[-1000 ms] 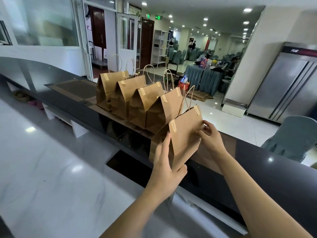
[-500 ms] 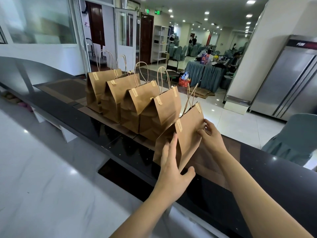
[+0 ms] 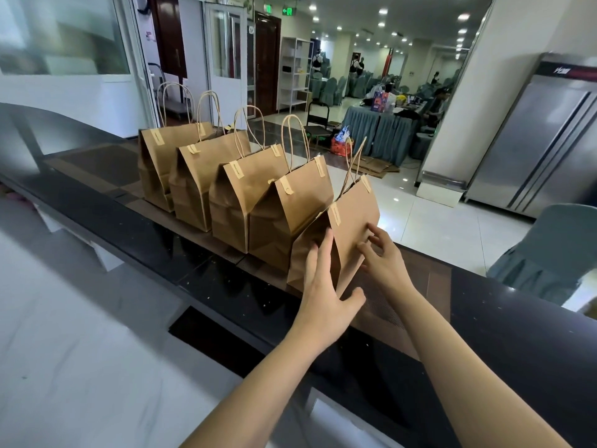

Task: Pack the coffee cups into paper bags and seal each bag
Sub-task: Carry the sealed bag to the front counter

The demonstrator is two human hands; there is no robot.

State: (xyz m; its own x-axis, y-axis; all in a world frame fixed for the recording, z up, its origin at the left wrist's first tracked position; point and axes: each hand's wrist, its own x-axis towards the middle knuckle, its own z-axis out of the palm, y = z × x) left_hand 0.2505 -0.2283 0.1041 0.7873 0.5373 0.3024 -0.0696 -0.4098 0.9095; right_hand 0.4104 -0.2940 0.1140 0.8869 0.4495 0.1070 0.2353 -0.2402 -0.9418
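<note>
You are reaching both bare forearms forward over the bench (image 3: 206, 279), a dark, glossy slab flecked with pale specks. Your left hand (image 3: 323, 286) is lying flat against the near bag (image 3: 352, 221), fingers straight and together on its folded side, thumb spread wide under its lower corner; nothing is clenched there. Your right hand (image 3: 384, 257) is hovering at the bag's broad face with the fingers loosely bent and parted, and the fingertips seem to be just brushing the paper, though the view is too poor to be sure; it is grasping nothing.

The bag is leaning away to the right, its top pinched to a ridge and taped with pale stickers (image 3: 336, 215), its twisted paper handles (image 3: 355, 163) sticking up. It is sitting at the near end of a row, touching four more bags (image 3: 226, 185) of the same matte, creased brown kraft paper, each gabled and taped.
</note>
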